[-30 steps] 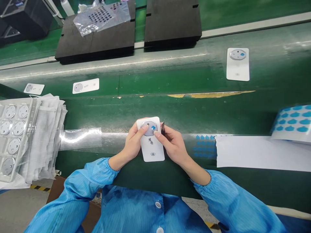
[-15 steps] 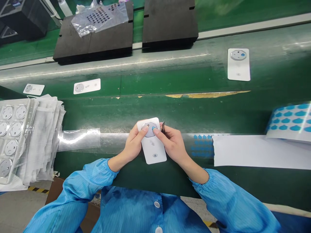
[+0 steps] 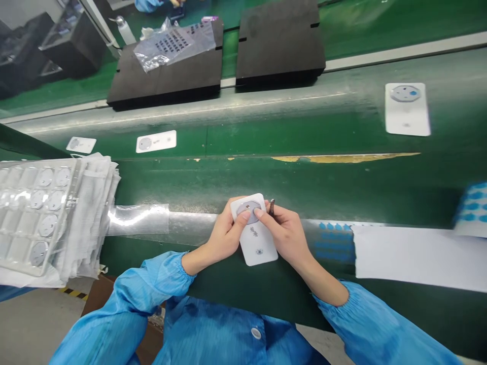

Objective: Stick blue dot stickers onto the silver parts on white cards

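Note:
A white rectangular panel with rounded corners (image 3: pixel 257 248) and a grey disc (image 3: pixel 249 209) near its top is held between my two hands, slightly tilted. My left hand (image 3: pixel 224 234) grips its left edge, the thumb lying on the disc. On the other side, my right hand (image 3: pixel 286 234) presses its thumb on the disc's right part, hiding what is under it. A dark slim tool (image 3: pixel 271 208) pokes up from behind my right fingers; its kind is unclear. To the right lie blue stickers on a clear sheet (image 3: pixel 335 241) and a white paper strip (image 3: pixel 414 256).
Similar white panels lie farther back, two at left (image 3: pixel 81 145) (image 3: pixel 156 141) and one at right (image 3: pixel 407 119). A clear tray of discs (image 3: pixel 38 223) sits on stacked sheets at left. Black blocks (image 3: pixel 279 45) stand behind, one under a plastic bag (image 3: pixel 171 45). Another person's sleeve shows at the top.
The whole view has swung left, so things appear farther right and lower. My right thumb now covers the blue spot seen on the disc before. Both hands keep hold of the panel.

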Demonstrator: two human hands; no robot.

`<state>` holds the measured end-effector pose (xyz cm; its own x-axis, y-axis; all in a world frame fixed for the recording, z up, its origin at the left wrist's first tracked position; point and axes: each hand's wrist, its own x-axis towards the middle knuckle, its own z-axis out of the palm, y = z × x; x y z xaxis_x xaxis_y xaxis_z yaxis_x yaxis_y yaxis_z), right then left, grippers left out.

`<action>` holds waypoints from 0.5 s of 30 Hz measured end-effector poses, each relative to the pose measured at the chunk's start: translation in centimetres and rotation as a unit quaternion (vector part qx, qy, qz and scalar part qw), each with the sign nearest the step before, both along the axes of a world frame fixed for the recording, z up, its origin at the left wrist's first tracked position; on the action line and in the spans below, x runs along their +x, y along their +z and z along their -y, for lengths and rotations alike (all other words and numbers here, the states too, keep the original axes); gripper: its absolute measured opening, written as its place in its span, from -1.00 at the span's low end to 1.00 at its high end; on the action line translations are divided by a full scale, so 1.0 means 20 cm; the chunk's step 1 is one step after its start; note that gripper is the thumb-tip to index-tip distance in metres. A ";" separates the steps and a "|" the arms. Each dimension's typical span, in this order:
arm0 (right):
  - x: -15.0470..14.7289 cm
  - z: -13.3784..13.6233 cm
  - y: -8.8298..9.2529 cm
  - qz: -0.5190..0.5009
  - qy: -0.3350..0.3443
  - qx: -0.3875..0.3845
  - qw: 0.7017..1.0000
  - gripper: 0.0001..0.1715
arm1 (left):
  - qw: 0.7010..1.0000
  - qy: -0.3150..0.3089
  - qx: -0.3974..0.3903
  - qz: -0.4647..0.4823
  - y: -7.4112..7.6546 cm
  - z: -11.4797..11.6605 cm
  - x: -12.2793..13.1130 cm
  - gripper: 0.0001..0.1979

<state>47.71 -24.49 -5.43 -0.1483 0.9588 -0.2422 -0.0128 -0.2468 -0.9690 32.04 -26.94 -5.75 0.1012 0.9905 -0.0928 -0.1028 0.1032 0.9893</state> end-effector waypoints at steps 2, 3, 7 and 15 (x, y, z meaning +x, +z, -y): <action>0.00 0.00 0.01 0.014 0.005 0.003 1.000 -0.53 | 0.998 0.001 -0.040 0.041 0.00 -0.02 0.00 -0.54; 0.00 0.00 0.01 0.018 0.011 0.008 1.000 -0.53 | 0.995 0.005 -0.065 0.077 -0.01 -0.03 0.00 -0.54; -0.01 -0.01 0.01 0.015 0.015 0.071 0.997 -0.53 | 0.964 0.073 -0.130 0.218 0.01 -0.16 -0.07 -0.48; -0.03 -0.03 -0.03 0.044 -0.009 0.129 0.991 -0.61 | 0.968 0.218 -0.053 0.115 0.04 -0.38 -0.27 -0.42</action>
